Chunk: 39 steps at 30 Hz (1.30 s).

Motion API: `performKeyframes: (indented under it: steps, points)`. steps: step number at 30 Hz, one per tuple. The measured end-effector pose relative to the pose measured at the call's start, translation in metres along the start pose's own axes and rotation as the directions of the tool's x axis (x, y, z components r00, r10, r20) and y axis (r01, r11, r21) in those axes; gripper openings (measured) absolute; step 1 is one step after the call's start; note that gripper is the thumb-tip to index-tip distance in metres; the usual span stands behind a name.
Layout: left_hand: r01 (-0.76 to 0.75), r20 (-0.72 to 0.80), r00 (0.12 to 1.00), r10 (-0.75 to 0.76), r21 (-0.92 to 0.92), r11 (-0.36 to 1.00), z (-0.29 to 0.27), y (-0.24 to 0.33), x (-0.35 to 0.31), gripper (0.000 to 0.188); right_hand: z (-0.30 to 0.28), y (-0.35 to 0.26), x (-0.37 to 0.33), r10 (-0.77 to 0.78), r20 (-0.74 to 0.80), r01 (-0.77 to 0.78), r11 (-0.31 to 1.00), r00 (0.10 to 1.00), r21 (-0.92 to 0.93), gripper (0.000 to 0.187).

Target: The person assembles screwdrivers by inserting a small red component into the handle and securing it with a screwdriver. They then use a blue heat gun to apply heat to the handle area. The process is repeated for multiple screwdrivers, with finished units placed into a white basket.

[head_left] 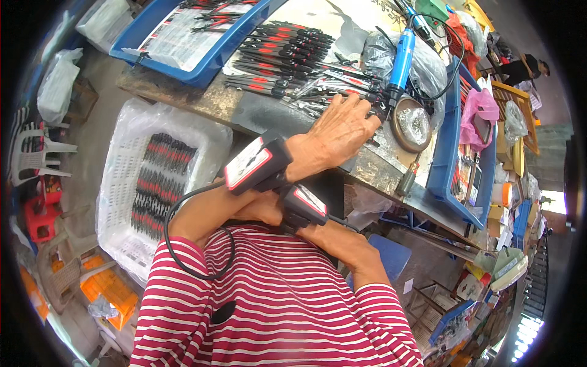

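Note:
My left hand (341, 131) reaches across to the bench, knuckles up and fingers curled down into a pile of slim metal-and-black pieces (319, 85). What its fingers grip is hidden beneath them. Just right of those fingers is the tip of a blue electric screwdriver (402, 61). Beyond the pile lie rows of slim black-and-red pointed tools (281, 52), which look like drawing compasses. My right hand (262, 209) is tucked under my left forearm near my chest; its fingers are out of sight. Both wrists carry black strapped-on boxes with cables.
A blue tray (205, 72) sits at the bench's far left, another blue tray (454, 177) at the right. A round dish (400, 136) and a screwdriver (408, 178) lie near the right edge. Left of me stands a plastic-lined white basket (113, 189) with rows of black-and-red pieces.

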<state>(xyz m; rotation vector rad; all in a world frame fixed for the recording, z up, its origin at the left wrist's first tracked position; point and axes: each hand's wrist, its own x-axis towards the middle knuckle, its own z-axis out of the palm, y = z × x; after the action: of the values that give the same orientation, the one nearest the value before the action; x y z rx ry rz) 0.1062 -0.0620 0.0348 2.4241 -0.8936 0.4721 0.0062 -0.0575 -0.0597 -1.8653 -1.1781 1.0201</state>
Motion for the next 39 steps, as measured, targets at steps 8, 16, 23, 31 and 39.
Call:
performKeyframes:
  steps: [8,16,23,31,39]
  points:
    - [0.160,-0.099,0.984,-0.151,0.094,0.983,-0.053,-0.061,-0.052,0.026,-0.019,-0.035,-0.001,0.037,0.089,-0.002,0.931,0.995,-0.365,0.028]
    - [0.290,-0.055,0.956,-0.287,0.066,0.955,-0.047,-0.091,-0.064,0.026,0.002,-0.050,0.024,-0.041,0.133,0.088,0.925,0.990,-0.371,0.023]
    - [0.266,0.001,0.964,-0.267,0.076,0.961,-0.042,-0.097,-0.058,0.027,-0.005,-0.046,0.008,-0.105,0.073,0.125,0.922,0.992,-0.368,0.023]
    - [0.175,0.025,0.984,-0.177,0.052,0.983,-0.042,-0.102,-0.053,0.021,-0.034,-0.047,-0.055,-0.049,-0.142,0.015,0.973,0.989,-0.231,0.019]
    - [0.109,0.034,0.993,-0.114,0.130,0.985,-0.042,-0.099,-0.054,0.021,-0.088,-0.050,-0.143,0.005,-0.770,-0.013,1.000,0.638,-0.004,0.034]
